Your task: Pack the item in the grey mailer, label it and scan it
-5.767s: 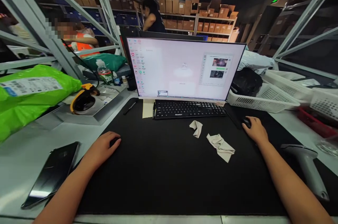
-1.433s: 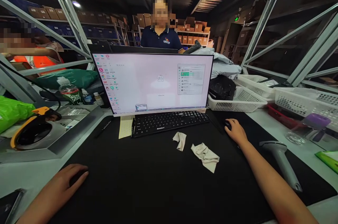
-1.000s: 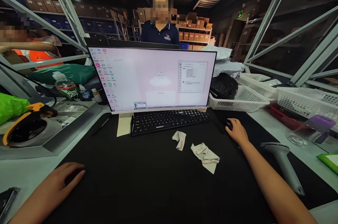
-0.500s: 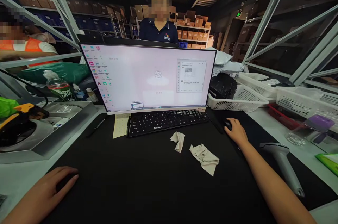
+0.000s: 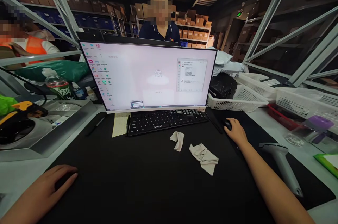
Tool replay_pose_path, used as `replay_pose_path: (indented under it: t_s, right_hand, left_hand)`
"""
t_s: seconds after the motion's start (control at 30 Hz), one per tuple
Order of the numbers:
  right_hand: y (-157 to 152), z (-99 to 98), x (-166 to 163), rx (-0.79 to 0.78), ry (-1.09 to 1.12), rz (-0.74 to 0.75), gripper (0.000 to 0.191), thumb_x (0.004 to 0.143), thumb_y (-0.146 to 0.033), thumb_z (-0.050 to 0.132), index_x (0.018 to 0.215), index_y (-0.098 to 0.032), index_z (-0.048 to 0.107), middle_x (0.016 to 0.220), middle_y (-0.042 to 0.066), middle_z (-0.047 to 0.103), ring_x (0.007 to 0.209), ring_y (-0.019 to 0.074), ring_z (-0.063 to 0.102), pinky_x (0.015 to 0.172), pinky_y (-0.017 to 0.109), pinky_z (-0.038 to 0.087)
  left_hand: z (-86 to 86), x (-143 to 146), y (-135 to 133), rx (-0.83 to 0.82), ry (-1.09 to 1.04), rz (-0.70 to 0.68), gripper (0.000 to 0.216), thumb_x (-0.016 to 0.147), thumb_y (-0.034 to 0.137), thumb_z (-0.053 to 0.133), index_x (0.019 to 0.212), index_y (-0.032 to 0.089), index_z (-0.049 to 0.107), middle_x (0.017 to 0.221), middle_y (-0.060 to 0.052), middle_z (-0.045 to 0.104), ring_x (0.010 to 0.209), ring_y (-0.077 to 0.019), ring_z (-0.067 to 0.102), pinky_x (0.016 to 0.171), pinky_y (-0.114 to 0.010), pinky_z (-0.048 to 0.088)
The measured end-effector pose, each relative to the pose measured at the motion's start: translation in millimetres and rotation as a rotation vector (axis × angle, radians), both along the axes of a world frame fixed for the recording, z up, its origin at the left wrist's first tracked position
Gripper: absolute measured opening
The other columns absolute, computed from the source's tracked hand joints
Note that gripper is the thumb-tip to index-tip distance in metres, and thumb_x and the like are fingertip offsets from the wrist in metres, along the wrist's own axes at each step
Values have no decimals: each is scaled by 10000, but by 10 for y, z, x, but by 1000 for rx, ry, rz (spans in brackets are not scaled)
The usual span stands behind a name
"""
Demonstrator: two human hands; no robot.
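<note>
My right hand (image 5: 237, 133) lies over a black computer mouse (image 5: 227, 124), its fingers curved around it. My left hand (image 5: 54, 185) rests on the black desk mat (image 5: 126, 178) at the lower left, thumb and fingers apart and nothing held. Behind the mat stands a lit monitor (image 5: 155, 76) showing desktop icons and a small chat-like window. A black keyboard (image 5: 166, 122) sits under the screen. Between keyboard and right forearm lie two crumpled cloths, a small one (image 5: 178, 141) and a larger one (image 5: 204, 159). A grey barcode scanner (image 5: 282, 166) lies right of my forearm.
White plastic baskets (image 5: 245, 99) stand at the right, near a purple-lidded clear container (image 5: 311, 130). At the left are a grey tray (image 5: 63, 125), a tape dispenser (image 5: 16, 122) and bottles (image 5: 56, 85). One person (image 5: 160, 32) faces me behind the monitor; another (image 5: 34, 48) is at left.
Both my hands stay where they were. The person at the left has shifted, and a brown box now shows by their hand. The person behind the monitor has tilted slightly.
</note>
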State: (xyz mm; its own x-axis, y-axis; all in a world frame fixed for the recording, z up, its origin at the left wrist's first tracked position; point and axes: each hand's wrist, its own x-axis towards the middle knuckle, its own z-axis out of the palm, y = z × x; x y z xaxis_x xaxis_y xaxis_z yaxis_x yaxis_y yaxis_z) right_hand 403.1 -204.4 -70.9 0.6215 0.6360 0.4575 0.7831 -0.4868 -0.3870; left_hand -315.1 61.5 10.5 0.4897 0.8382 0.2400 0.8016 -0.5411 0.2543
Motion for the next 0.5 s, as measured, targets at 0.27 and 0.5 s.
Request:
replay_pose_path:
  t_s: [0.27, 0.5]
  right_hand:
    - [5, 30, -18, -10, 5, -3, 471, 878, -332, 581, 1321, -175, 617, 1335, 143, 589, 1159, 292, 633, 990, 432, 543]
    - [4, 28, -11, -11, 9, 0, 474, 880, -345, 568, 1320, -176, 616, 1339, 145, 588, 1173, 298, 628, 994, 433, 541]
  left_hand:
    - [-4, -13, 31, 0, 4, 9, 535, 744, 698, 484, 859, 258, 765, 992, -99, 769, 937, -322, 745, 911, -500, 621]
    - [-74, -56, 71, 0, -17, 4, 525, 750, 692, 485, 858, 260, 761, 988, -98, 767, 923, -321, 741, 915, -506, 610]
